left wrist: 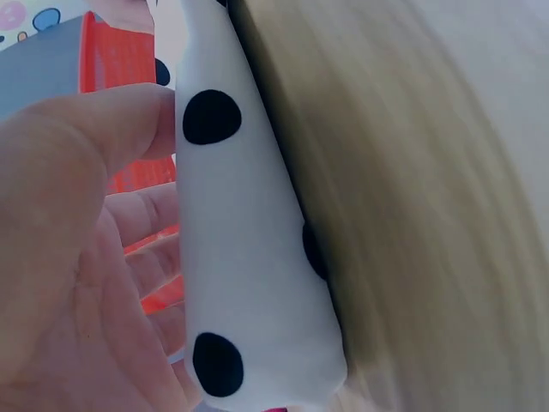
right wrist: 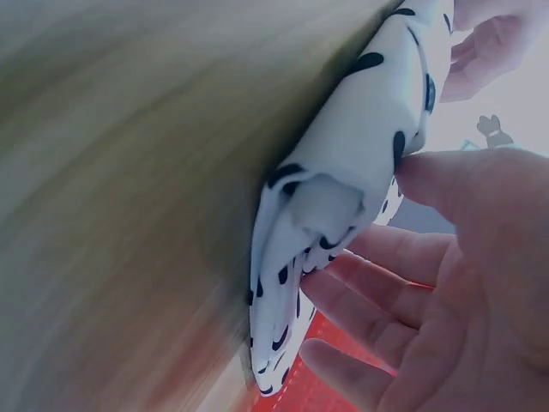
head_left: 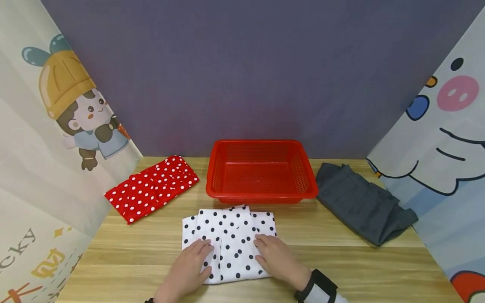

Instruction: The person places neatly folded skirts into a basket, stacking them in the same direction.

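Note:
A folded white cloth with black polka dots (head_left: 232, 248) lies on the table in the head view, its layers stacked toward the middle. My left hand (head_left: 189, 264) rests on its left part, fingers spread loosely. On the right side, my right hand (head_left: 279, 257) touches the cloth with relaxed fingers. The left wrist view shows the smooth near fold of the dotted cloth (left wrist: 244, 249) beside my left thumb and fingers. Seen from the right wrist, the cloth's side edge (right wrist: 326, 210) shows several loose layers, and my right fingertips touch it.
Behind the dotted cloth stands a red plastic basket (head_left: 261, 198). A folded red cloth with white dots (head_left: 151, 189) lies at the left, and a folded dark grey cloth (head_left: 361, 202) at the right. Printed curtains hang on both sides, with a grey-purple backdrop (head_left: 250, 71) behind the wooden table (head_left: 333, 252).

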{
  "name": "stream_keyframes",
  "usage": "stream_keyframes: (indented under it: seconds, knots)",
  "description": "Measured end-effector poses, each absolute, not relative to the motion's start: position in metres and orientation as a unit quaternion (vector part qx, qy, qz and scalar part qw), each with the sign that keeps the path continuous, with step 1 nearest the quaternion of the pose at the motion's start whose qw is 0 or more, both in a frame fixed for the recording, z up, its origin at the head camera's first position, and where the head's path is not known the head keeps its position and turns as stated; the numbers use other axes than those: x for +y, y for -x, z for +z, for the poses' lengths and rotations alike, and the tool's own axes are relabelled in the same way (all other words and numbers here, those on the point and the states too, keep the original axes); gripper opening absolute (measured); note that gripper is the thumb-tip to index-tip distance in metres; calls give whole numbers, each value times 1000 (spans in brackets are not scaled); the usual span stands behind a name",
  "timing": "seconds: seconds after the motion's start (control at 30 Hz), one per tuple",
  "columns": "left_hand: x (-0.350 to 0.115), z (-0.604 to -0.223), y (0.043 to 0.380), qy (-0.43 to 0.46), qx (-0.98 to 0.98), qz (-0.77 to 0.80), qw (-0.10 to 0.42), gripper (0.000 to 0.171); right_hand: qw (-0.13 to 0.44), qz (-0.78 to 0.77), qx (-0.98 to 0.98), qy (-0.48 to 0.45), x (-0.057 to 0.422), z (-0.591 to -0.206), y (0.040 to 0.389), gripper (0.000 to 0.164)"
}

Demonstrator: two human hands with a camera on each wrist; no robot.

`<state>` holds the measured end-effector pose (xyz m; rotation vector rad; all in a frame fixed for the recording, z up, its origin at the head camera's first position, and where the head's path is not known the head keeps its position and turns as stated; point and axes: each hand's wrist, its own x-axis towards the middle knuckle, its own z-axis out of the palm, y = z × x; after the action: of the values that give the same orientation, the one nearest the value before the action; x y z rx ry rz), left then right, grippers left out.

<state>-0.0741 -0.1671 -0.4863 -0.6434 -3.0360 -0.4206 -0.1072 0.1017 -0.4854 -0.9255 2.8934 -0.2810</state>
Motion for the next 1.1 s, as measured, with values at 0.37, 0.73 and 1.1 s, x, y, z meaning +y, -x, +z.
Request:
stream_keyframes:
  seconds: [0.37,0.73,1.1]
  knots:
    - [-141,-485,82,227,-967,-118,7,44,46,-126,959,251,125,-485,108,38]
    - [-122,-483,86,237,-965,-111,-6,46,37,-150,964,218,143,-490,104,38]
    - [-104,-480,89,242,-964,-99,-45,48,22,-179,969,167,156,-490,100,35]
